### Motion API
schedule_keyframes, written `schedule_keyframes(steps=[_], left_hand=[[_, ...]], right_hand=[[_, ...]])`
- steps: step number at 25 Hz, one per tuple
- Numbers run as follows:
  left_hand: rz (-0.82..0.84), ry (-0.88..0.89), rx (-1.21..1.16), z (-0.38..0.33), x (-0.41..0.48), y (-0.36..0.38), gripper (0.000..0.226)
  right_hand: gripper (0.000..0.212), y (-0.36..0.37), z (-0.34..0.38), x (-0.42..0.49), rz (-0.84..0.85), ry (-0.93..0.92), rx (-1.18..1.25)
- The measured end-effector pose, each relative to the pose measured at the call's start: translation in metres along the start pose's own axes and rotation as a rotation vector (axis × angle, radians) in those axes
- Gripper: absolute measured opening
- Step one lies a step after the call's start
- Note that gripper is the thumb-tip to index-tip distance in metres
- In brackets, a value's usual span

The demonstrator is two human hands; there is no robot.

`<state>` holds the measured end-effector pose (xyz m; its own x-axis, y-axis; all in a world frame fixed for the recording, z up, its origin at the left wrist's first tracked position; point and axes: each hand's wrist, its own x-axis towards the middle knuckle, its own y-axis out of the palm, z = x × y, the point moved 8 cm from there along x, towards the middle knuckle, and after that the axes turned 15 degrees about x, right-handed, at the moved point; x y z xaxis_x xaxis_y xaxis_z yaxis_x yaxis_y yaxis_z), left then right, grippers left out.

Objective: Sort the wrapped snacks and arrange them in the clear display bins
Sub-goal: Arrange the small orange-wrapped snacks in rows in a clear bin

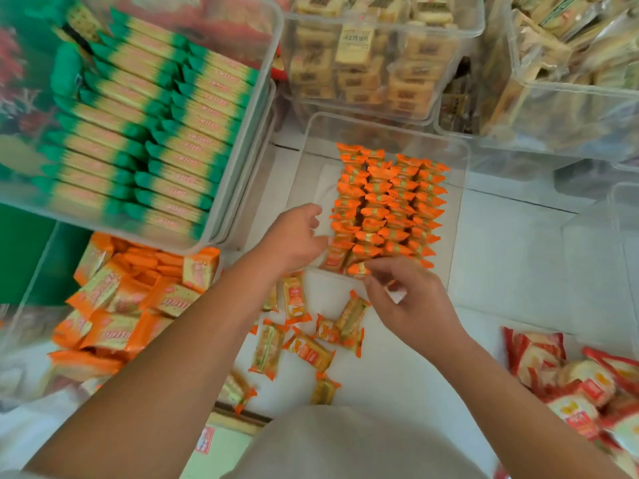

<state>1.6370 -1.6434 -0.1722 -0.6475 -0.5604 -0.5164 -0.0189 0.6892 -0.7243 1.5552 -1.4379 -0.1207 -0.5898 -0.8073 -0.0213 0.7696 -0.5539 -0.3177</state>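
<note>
A clear display bin (387, 127) in the middle holds neat rows of small orange-wrapped snacks (387, 202). My left hand (294, 236) reaches over the bin's near left corner, its fingers loosely curled beside the rows with nothing plainly in them. My right hand (408, 299) hovers over the near rim and pinches one orange snack (358, 269) at the front of the rows. Several loose orange-wrapped snacks (307, 344) lie scattered on the white surface below my hands.
A bin of green-wrapped bars (148, 126) stands at the upper left. Below it lies a pile of larger orange packs (131, 299). Bins of beige biscuits (373, 53) fill the back and right. Red-wrapped snacks (581, 388) sit at the lower right.
</note>
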Motion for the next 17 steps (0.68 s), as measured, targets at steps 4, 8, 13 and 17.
schedule_keyframes(steps=[4,8,13,17], left_hand=[[-0.38,0.015,-0.203,0.031,-0.103,-0.022,0.021],[-0.298,-0.3,-0.113,0.121,-0.189,0.061,0.011],[-0.021,-0.586,0.144,0.211,-0.236,0.153,0.048],[-0.126,-0.514,0.162,0.199,-0.222,0.153,0.037]], right_hand=[[0.044,0.06,-0.054,-0.061,0.221,0.105,-0.261],[0.058,0.106,-0.106,-0.081,0.412,0.122,-0.475],[0.037,0.093,-0.123,-0.095,0.339,0.214,-0.438],[0.023,0.07,-0.124,-0.112,0.29,0.179,-0.459]])
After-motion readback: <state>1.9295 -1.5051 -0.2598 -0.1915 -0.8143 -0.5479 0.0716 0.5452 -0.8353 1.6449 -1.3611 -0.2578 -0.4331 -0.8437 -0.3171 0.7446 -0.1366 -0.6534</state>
